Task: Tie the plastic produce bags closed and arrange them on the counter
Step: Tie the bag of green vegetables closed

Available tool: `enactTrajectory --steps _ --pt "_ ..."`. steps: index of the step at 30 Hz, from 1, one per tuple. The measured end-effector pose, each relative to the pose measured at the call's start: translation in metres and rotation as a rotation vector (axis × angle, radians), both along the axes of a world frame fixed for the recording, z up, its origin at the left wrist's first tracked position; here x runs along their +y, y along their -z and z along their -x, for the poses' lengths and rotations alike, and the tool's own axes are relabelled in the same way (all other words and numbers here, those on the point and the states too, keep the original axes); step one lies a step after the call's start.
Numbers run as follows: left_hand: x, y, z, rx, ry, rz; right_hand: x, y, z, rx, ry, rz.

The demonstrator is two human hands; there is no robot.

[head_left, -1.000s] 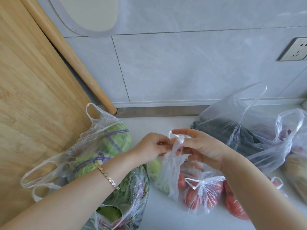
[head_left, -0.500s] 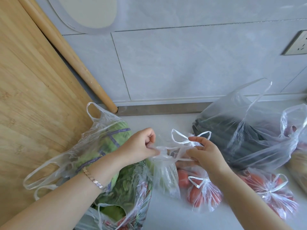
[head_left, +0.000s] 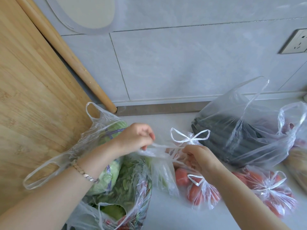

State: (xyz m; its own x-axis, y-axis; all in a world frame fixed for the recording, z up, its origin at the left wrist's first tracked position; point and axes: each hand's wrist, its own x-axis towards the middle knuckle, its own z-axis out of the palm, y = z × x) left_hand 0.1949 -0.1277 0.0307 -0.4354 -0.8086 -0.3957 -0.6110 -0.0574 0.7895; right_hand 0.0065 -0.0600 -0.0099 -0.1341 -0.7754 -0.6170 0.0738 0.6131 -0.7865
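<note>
Bag handles [head_left: 163,147] stretch between the left hand [head_left: 136,138] and right hand [head_left: 197,156], both pinching tight; pulling evenly outward should seat the knot.

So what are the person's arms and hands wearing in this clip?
Both forearms are bare, with no sleeves or gloves in view. The left hand has a thin metallic bracelet of small flat links at the wrist. The right hand shows no jewellery; no rings can be made out.
</note>
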Motion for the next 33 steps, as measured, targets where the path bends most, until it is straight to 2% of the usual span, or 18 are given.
enactTrajectory --steps 2,3,4,5,8,9,11,13,17,19,21,22,25,27,29,31,32,33 --pt "0.002 -0.002 -0.002 -0.310 0.238 0.088 -0.002 0.002 -0.001 -0.103 0.029 -0.031" --pt "0.003 -0.003 0.002 -0.415 0.312 0.167 -0.003 0.001 -0.004 -0.122 0.038 -0.025" --pt "0.004 -0.004 0.006 -0.425 0.347 0.225 -0.007 -0.002 -0.007 -0.144 0.071 -0.007" --pt "0.004 -0.007 0.010 -0.325 0.342 0.201 -0.011 -0.003 -0.010 -0.173 0.114 0.012" --pt "-0.002 -0.016 0.017 0.360 0.068 -0.182 -0.024 -0.012 -0.014 -0.286 0.209 0.042" --pt "-0.007 -0.017 0.016 0.527 -0.021 -0.302 -0.028 -0.015 -0.016 -0.302 0.191 0.047" --pt "-0.015 -0.013 0.013 0.626 -0.126 -0.423 -0.031 -0.017 -0.018 -0.259 0.147 0.052" --pt "-0.022 -0.006 0.004 0.483 -0.139 -0.378 -0.034 -0.016 -0.015 -0.189 0.112 0.025" --pt "-0.026 0.001 -0.015 -0.027 0.102 -0.130 -0.035 -0.005 -0.013 -0.054 -0.061 -0.080" --pt "-0.027 0.003 -0.017 -0.051 0.087 -0.067 -0.038 0.000 -0.014 -0.041 -0.041 -0.072" --pt "-0.030 0.008 -0.015 0.075 -0.028 -0.100 -0.042 0.005 -0.014 -0.131 0.100 -0.049" --pt "-0.032 0.013 -0.014 0.192 -0.156 -0.167 -0.043 0.008 -0.013 -0.193 0.167 -0.041" --pt "-0.039 0.041 -0.021 0.574 -0.713 -0.473 -0.035 0.030 -0.010 -0.394 0.361 -0.078" --pt "-0.036 0.067 -0.028 0.681 -0.999 -0.629 -0.020 0.052 -0.010 -0.468 0.472 -0.167" --pt "-0.030 0.093 -0.029 0.750 -1.133 -0.737 -0.007 0.070 -0.013 -0.479 0.569 -0.226" --pt "-0.031 0.109 -0.021 0.782 -1.190 -0.763 -0.002 0.076 -0.011 -0.438 0.634 -0.203" --pt "-0.032 0.108 -0.015 0.778 -1.156 -0.723 -0.001 0.073 -0.008 -0.342 0.619 -0.148" --pt "-0.034 0.106 -0.009 0.698 -1.062 -0.617 -0.002 0.072 -0.005 -0.196 0.583 -0.058"
